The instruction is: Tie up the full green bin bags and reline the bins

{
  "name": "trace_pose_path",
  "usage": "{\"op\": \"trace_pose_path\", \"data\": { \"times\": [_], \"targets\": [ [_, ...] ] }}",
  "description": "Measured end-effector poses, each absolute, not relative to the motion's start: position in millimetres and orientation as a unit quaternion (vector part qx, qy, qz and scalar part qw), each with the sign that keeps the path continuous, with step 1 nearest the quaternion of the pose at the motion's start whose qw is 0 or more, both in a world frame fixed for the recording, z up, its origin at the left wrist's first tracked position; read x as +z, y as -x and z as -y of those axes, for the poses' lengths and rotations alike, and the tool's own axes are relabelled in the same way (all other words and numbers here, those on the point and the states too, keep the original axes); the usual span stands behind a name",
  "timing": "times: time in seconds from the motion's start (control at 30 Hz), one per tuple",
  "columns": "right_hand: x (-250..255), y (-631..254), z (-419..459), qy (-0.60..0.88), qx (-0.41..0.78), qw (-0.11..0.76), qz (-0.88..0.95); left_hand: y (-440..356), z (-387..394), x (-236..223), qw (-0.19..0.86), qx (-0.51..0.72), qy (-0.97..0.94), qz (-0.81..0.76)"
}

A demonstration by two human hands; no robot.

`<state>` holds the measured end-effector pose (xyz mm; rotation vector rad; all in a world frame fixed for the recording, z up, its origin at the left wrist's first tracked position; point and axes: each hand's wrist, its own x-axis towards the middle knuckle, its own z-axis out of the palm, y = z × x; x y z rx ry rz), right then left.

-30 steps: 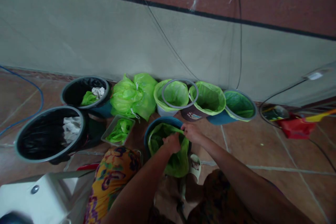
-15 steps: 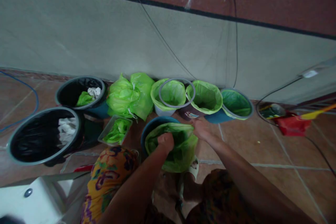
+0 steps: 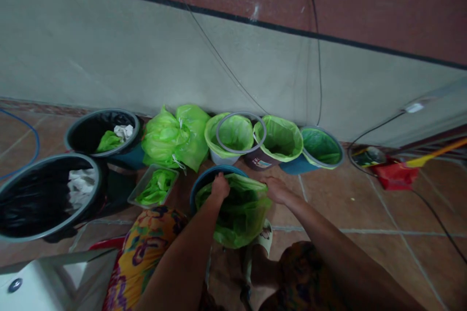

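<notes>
Between my knees stands a blue bin (image 3: 195, 194) with a green plastic bag (image 3: 237, 233) spread over its mouth. My left hand (image 3: 221, 186) is closed on the bag's edge at the far left side of the opening. On the right, my right hand (image 3: 276, 189) pinches the bag's rim, its fingers partly hidden. The bag gapes between both hands and hangs over the near side of the bin. Just beyond lie a loose grey ring (image 3: 263, 142), resting across a white bin (image 3: 222, 155), and a dark bin (image 3: 257, 161), both lined in green.
At the right of the row is a lined blue bin (image 3: 297, 165). Tied green bags (image 3: 168, 138) and a clear tub (image 3: 133, 198) of green bags stand left, beside two large black-lined bins (image 3: 98, 180) (image 3: 133, 129). A red dustpan (image 3: 396, 175) lies far right.
My left hand has moved from inside the bag's opening to its far left edge. My right hand still holds the rim, and the bag is spread wider. The view has shifted slightly.
</notes>
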<state>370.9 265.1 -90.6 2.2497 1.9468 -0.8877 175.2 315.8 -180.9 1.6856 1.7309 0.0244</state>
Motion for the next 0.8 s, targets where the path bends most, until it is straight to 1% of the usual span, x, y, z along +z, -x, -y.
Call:
{"op": "trace_pose_path", "data": {
  "times": [0.13,0.27,0.47,0.53,0.6,0.7,0.8],
  "targets": [
    [-83.9,-373.3,-267.4,-0.691,-0.311,0.052,-0.65,-175.4,-323.2,-171.3,0.34,0.001,-0.671,-0.659],
    [-76.0,-369.7,-277.5,-0.671,-0.331,0.025,-0.663,-174.6,-324.0,-146.0,0.304,0.028,-0.687,-0.659],
    [-67.1,-348.8,-296.7,-0.649,-0.285,-0.031,-0.705,-167.4,-320.4,-100.6,0.298,0.082,-0.745,-0.591],
    [-65.0,-339.1,-299.0,-0.633,-0.281,-0.029,-0.721,-162.6,-317.9,-89.6,0.296,0.097,-0.758,-0.573],
    [-63.7,-330.0,-299.5,-0.629,-0.271,-0.003,-0.728,-156.9,-315.4,-80.4,0.286,0.11,-0.767,-0.564],
    [-64.1,-321.2,-299.6,-0.646,-0.248,0.011,-0.722,-147.4,-313.1,-68.6,0.249,0.089,-0.784,-0.561],
    [-68.4,-319.8,-300.1,-0.669,-0.237,-0.021,-0.704,-137.0,-314.8,-60.4,0.17,0.015,-0.792,-0.586]
  ]
}}
